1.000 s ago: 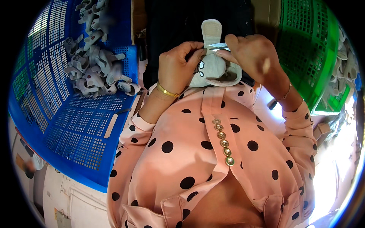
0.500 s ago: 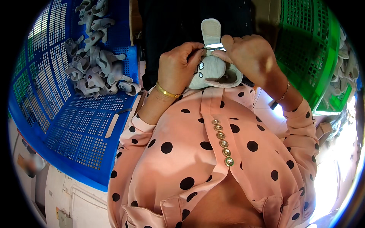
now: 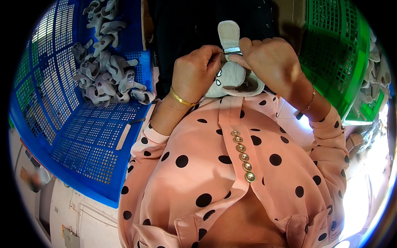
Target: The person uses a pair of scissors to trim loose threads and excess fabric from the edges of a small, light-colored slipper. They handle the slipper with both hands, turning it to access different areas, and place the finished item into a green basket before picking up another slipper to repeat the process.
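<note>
A small light grey baby shoe (image 3: pixel 232 75) lies sole-down at my lap, with dark-outlined white marks on its side and its round opening toward me. From its far end a pale rounded strap (image 3: pixel 228 34) points away from me. A thin shiny band (image 3: pixel 232 50) crosses the base of that strap. My left hand (image 3: pixel 196 71) is closed, its thumb and forefinger pinching at the band's left end. Curled around the right end is my right hand (image 3: pixel 271 58), its thumb pressing on the shoe just below. My fingers hide both ends of the band.
At the left, a blue plastic basket (image 3: pixel 82 159) holds a heap of similar grey shoes (image 3: pixel 105 72). A green crate (image 3: pixel 331 58) stands at the right, with more grey shoes (image 3: pixel 374 70) beyond it. Dark cloth (image 3: pixel 182 25) covers my lap.
Both hands stay almost in place on the shoe. The strap has tipped slightly left, and the shiny band catches less light.
</note>
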{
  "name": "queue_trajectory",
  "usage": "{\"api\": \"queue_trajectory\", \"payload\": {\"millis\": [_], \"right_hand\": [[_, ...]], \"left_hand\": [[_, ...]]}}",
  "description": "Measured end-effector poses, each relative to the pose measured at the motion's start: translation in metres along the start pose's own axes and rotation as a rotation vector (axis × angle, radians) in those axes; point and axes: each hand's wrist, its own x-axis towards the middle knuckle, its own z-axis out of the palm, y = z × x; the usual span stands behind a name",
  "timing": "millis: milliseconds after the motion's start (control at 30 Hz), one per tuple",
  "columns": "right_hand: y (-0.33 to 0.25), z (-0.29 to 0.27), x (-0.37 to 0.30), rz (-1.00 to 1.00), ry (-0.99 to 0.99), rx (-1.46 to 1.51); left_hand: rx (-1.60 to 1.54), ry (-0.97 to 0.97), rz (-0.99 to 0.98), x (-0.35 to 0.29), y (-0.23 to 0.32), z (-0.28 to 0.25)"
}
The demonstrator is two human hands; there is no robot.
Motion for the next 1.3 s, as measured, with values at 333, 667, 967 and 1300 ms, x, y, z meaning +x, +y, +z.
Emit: {"api": "queue_trajectory", "payload": {"millis": [333,667,967,1300], "right_hand": [[-0.003,0.002,0.002,-0.064,0.025,-0.066],[0.011,-0.003,-0.003,0.366,0.167,0.724],[0.012,0.002,0.001,0.554,0.123,1.471],[-0.003,-0.034,0.001,0.491,0.078,1.626]], "left_hand": [[0.146,-0.012,0.099,-0.002,-0.002,0.002],[-0.017,-0.004,-0.046,-0.009,0.005,-0.004],[-0.492,0.027,-0.162,-0.006,0.013,-0.016],[-0.769,-0.231,-0.322,0.017,0.035,-0.036]]}}
